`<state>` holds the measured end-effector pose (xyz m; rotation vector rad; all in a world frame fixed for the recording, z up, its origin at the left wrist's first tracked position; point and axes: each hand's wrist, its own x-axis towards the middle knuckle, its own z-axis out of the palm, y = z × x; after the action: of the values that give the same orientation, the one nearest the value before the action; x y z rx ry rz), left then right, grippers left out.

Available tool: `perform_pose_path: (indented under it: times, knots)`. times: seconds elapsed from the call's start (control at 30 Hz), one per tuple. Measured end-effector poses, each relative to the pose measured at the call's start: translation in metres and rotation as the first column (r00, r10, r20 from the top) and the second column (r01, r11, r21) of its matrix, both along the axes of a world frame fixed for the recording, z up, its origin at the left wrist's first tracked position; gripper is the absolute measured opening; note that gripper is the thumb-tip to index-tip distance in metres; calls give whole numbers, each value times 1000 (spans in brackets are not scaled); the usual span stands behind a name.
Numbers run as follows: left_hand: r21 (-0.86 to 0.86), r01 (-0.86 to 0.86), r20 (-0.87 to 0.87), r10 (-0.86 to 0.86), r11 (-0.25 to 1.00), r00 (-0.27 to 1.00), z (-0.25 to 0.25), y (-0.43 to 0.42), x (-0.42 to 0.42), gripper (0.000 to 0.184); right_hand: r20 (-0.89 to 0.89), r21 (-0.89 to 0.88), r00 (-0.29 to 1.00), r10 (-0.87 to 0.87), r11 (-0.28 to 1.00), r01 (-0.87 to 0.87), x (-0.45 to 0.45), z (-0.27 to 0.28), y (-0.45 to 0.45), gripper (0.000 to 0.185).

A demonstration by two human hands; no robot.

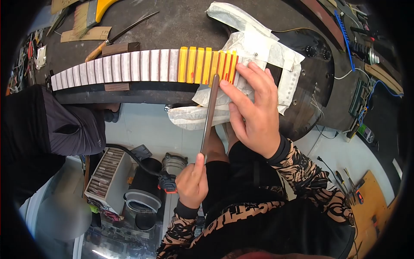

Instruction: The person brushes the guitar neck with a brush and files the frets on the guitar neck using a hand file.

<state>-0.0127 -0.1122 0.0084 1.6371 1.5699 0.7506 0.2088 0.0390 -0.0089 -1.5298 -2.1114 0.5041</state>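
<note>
In the head view, my left hand (193, 181) is closed around the near end of a long, narrow metal file (209, 114), index finger stretched along it. The file's far end lies over the yellow-taped stretch of a guitar fretboard (199, 64). My right hand (256, 108) has its fingers spread at the body end of the fretboard, index fingertip just beside the file's tip. Whether that fingertip touches the file, I cannot tell. White tape covers the other fretboard spaces (125, 67), leaving dark strips between. Whitish masking paper (254, 45) covers part of the dark guitar body (312, 82).
Wooden blocks (117, 87) sit beside the neck. A wood-handled pointed tool (95, 51), sandpaper (86, 34) and a brush (88, 17) lie on the dark bench. Another person's leg (75, 125) is at left. A blue cable (344, 39) and tools crowd the right.
</note>
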Motion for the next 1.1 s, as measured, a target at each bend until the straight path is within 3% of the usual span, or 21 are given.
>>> perform_pose_path:
  times: [0.13,0.23,0.37,0.57,0.77,1.0,1.1]
  knots:
    - [-17,16,-47,-17,1000,999,12,77,22,61,9,0,1000,3,1000,-3,0,3,0,67]
    - [3,8,-21,-8,1000,1000,6,65,21,60,5,14,1000,-1,1000,1,0,1,0,67]
    - [1,16,-80,-16,1000,997,1,-16,2,59,11,22,1000,-4,1000,4,1,1,0,65]
    - [125,-13,-48,19,992,999,-3,88,33,69,18,86,1000,-7,996,6,0,-2,-1,64]
    - [71,10,-102,-3,997,995,-6,-42,-3,63,11,135,1000,-2,991,0,1,-5,-2,62]
    - [212,-29,-118,55,977,991,-11,-38,-2,67,6,160,1000,-3,987,2,0,-5,-1,60]
    - [198,-10,-154,42,980,987,-15,-31,5,69,-4,145,1000,-3,989,3,2,-7,-4,59]
